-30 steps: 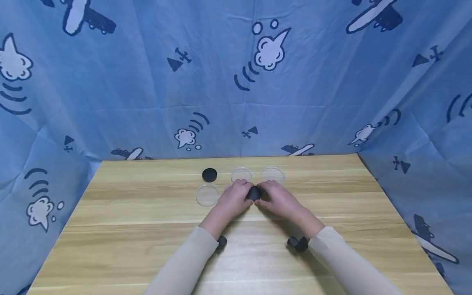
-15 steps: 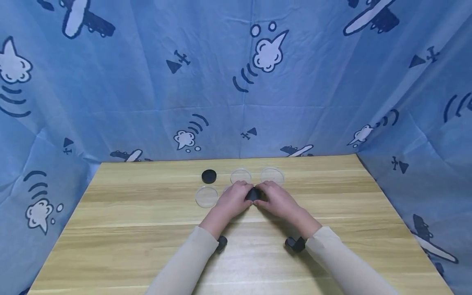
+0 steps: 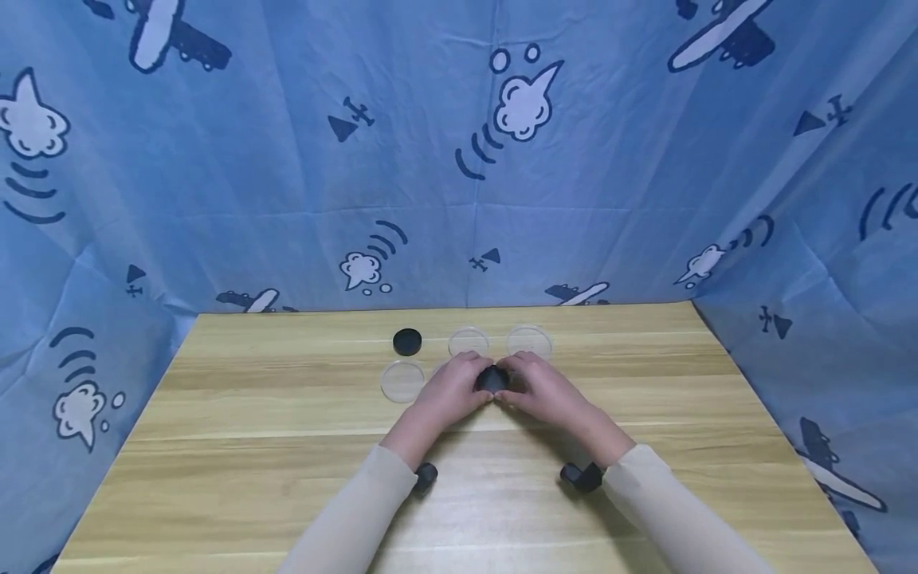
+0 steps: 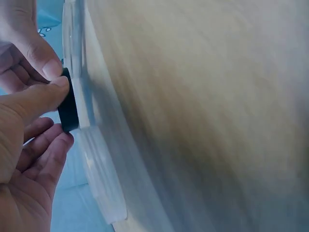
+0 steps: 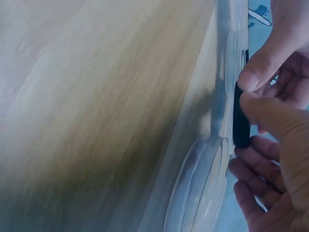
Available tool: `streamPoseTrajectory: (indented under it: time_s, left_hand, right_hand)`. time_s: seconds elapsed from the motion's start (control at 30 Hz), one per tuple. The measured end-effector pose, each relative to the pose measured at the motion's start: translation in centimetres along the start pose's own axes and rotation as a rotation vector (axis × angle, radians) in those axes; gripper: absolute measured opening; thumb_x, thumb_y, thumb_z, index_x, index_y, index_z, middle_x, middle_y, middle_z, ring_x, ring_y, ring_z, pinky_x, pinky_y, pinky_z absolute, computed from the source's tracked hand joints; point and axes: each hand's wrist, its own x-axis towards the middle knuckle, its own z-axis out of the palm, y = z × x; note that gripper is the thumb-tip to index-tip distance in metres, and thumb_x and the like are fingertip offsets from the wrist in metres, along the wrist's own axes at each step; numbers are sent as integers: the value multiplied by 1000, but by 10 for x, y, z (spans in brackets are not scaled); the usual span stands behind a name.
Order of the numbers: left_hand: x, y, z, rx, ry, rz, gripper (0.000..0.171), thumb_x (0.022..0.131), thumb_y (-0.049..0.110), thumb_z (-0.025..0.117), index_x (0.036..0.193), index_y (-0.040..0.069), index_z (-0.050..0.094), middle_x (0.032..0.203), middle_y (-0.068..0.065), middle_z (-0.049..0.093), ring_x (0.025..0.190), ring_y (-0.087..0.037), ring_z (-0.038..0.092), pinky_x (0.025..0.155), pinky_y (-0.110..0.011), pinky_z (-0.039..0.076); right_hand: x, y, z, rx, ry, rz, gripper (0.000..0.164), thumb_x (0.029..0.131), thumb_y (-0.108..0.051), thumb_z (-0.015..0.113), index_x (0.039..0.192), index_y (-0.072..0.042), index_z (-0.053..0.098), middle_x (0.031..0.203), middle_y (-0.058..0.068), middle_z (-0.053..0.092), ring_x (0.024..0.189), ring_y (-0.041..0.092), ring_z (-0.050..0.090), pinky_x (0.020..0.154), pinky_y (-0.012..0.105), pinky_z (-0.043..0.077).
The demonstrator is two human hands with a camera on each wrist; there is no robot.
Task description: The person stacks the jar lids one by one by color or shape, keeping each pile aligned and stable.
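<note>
hardly anything has moved since half a second ago: the left hand [image 3: 455, 387] and right hand [image 3: 541, 391] keep nearly the same place, and the held black disc [image 3: 492, 379] between them shows slightly more of its face. thumbs and fingers of both pinch narrowly on its rim, from nine and three o'clock, toward the twelve o'clock side of the wooden tabletop [image 3: 251, 454]; whether it rests on something or hangs just clear, i cannot tell. the likeliest trouble, i'd judge, is uneven pressure: if one side squeezes harder, the thin rim could tilt, slip out and drop. crowding is the other risk. a clear petri dish [image 3: 402, 382] lies at nine o'clock of it, a second dish [image 3: 469, 341] at eleven, a third dish [image 3: 529, 339] between one and two, and the right wrist view shows a dish wall [image 5: 195, 193] close by, so a wide sweep of the knuckles might shove one. their see-through edges would be easy to misjudge. the spare black disc [image 3: 407, 342], at ten o'clock, seems far enough off to be safe unless the left hand swings that way
</note>
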Motion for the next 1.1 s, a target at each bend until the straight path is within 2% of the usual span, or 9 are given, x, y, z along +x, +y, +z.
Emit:
streamPoseTrajectory:
  time_s: [0.27, 0.5, 0.67, 0.87, 1.1]
  left_hand:
    - [-12, -3, -9, -104, 37, 33, 58, 92, 26, 82, 143, 7, 62, 133, -9, 68, 122, -26, 68, 105, -40, 55]
    - [-23, -7, -14, -181, 40, 6, 58, 91, 31, 82, 140, 7, 65, 130, -10, 69, 119, -27, 68, 102, -42, 56]
    - [-32, -10, -20, -218, 52, 8, 56, 90, 30, 83, 138, 6, 66, 133, -11, 69, 118, -27, 69, 101, -41, 57]
    - [-49, -16, -26, -230, 66, 9, 53, 88, 27, 85, 134, 5, 68, 128, -11, 71, 113, -27, 70, 97, -41, 58]
    - [-71, -22, -32, -267, 82, -21, 47, 86, 26, 86, 127, 8, 72, 117, -7, 73, 108, -23, 69, 94, -41, 59]
  right_hand:
    - [-5, 2, -7, 133, 10, -69, 43, 90, -18, 83, 127, -3, 68, 123, 12, 71, 116, 30, 67, 103, 51, 56]
    - [-7, -6, -10, 168, -15, -86, 46, 89, -20, 83, 130, -7, 67, 129, 9, 69, 124, 29, 65, 109, 51, 52]
    - [-6, -16, -12, 169, -24, -121, 45, 90, -19, 82, 131, -9, 67, 128, 7, 70, 123, 27, 66, 107, 50, 54]
    - [-5, -30, -7, 132, -50, -162, 44, 91, -22, 81, 131, -11, 67, 130, 6, 70, 123, 25, 67, 106, 47, 55]
    - [-5, -47, 4, 171, -78, -184, 44, 93, -22, 79, 133, -10, 66, 126, 4, 70, 117, 21, 67, 102, 44, 56]
